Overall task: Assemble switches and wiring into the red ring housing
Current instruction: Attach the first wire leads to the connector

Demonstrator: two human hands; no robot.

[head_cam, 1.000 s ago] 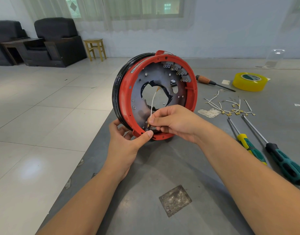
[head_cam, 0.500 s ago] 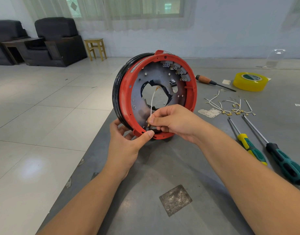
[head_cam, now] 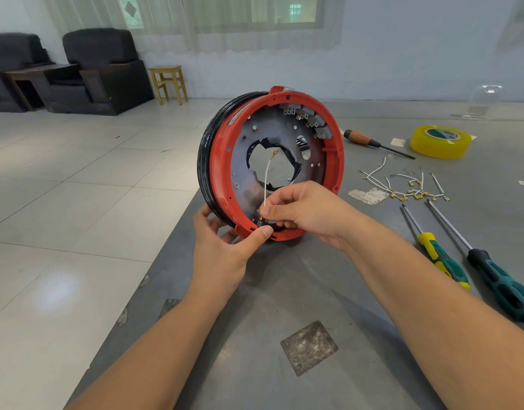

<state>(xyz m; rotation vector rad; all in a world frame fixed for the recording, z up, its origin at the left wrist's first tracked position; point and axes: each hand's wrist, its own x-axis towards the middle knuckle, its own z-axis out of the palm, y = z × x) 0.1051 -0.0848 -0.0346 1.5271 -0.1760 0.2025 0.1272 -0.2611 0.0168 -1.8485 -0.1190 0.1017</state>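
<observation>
The red ring housing [head_cam: 218, 170] stands on edge on the grey table [head_cam: 299, 291], with a black band around its back and a dark plate with a torn central hole inside. Several grey switches [head_cam: 306, 115] sit along its upper inner rim. My left hand [head_cam: 225, 250] grips the bottom of the rim, thumb on the red edge. My right hand [head_cam: 305, 210] pinches the lower end of a white wire [head_cam: 266, 179] at a small dark part by the bottom rim. The wire rises to a brass ring terminal [head_cam: 275, 154].
Loose white wires with brass terminals [head_cam: 408, 187] lie right of the housing. Two green-handled screwdrivers [head_cam: 441, 255] [head_cam: 503, 279] lie at the right, a wooden-handled screwdriver [head_cam: 370, 142] and a yellow tape roll [head_cam: 439, 141] farther back. The table's left edge drops to a tiled floor.
Almost nothing has moved. Both hands stay at the bottom of the ring, and the white wire's upper end has shifted only slightly.
</observation>
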